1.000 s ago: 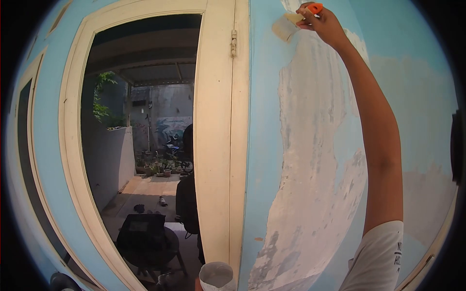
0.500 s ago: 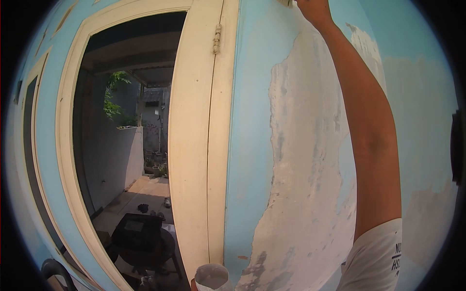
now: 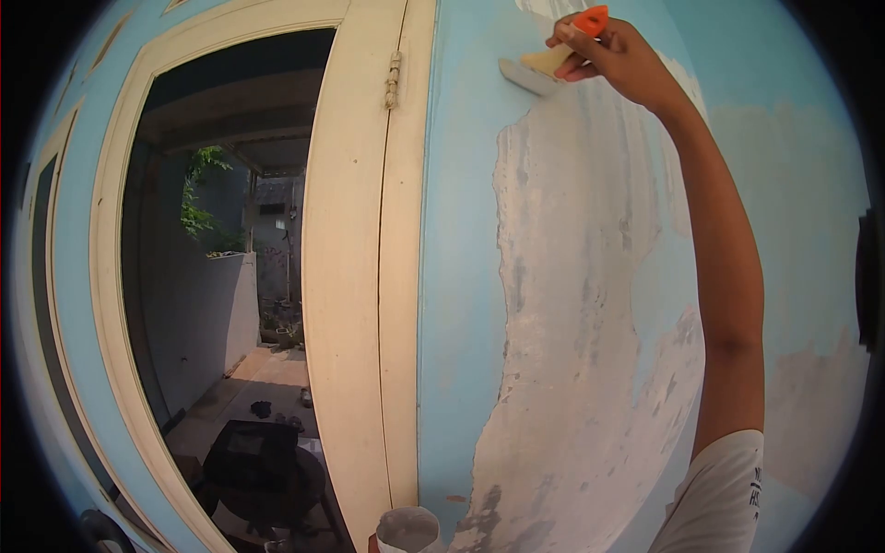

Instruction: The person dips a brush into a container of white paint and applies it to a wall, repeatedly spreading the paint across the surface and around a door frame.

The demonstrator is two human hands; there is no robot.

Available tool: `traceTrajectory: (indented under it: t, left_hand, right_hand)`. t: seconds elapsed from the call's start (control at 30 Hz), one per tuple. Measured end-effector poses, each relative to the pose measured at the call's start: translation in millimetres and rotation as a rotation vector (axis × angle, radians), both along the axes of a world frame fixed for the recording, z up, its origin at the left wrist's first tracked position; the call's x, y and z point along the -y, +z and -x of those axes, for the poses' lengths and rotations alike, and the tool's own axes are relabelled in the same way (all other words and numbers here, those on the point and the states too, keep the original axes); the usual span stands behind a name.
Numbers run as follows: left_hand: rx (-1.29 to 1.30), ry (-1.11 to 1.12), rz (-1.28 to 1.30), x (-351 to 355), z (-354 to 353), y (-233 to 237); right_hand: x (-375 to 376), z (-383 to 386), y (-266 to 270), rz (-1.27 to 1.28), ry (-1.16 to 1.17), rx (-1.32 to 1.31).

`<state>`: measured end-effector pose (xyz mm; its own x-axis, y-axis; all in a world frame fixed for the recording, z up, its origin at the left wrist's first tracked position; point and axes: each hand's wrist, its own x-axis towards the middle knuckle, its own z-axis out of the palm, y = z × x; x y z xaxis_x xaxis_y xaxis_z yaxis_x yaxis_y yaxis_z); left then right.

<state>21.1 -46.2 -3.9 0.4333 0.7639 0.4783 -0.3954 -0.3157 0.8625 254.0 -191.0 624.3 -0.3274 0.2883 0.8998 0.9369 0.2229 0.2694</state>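
Observation:
High on the wall, my right hand (image 3: 629, 66) grips a flat paintbrush (image 3: 548, 63) with a cream handle and an orange end. Its pale bristles rest against the light blue wall (image 3: 466, 230), just above the edge of a bare grey-white patch (image 3: 572, 240) where the paint has come off. At the bottom of the view, my left hand (image 3: 373, 543) holds a small whitish cup (image 3: 408, 529) upright. Only a sliver of that hand shows beside the cup. Something greyish is inside it, too dim to make out.
Left of the wall stands a cream door frame (image 3: 346, 230) with a hinge (image 3: 394, 80). Through the opening, a dark stool-like object (image 3: 263, 470) stands on the tiled floor (image 3: 267, 382). A dark object (image 3: 867, 281) sits at the right edge.
My right hand has come lower into view, bringing the whole paintbrush into sight. The view has shifted slightly upward and to the right. The cup stays at the bottom.

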Motion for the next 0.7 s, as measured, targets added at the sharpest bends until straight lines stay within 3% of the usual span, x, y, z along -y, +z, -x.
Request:
traceTrajectory:
  t: [0.17, 0.3, 0.37, 0.6, 0.7]
  left_hand:
    - [0.006, 0.017, -0.069, -10.4, 1.2, -3.1]
    - [-0.004, 0.005, -0.073, -11.2, 6.6, 1.0]
    - [0.009, 0.028, -0.092, -15.4, 1.0, -10.9]
    - [0.028, -0.030, -0.006, 1.1, 15.5, 16.0]
    - [0.037, -0.032, -0.021, -2.7, 15.4, 13.6]
  right_hand:
    - [17.4, -6.8, 24.8, -0.136, -0.039, -0.006]
    - [-13.2, -25.2, 62.3, -0.128, 0.220, -0.163]
    - [-26.9, -30.7, 75.5, -0.277, 0.413, -0.122]
    - [-43.1, -30.2, 94.8, -0.435, 0.399, -0.011]
    - [-45.7, -21.9, 98.9, -0.468, 0.502, -0.014]
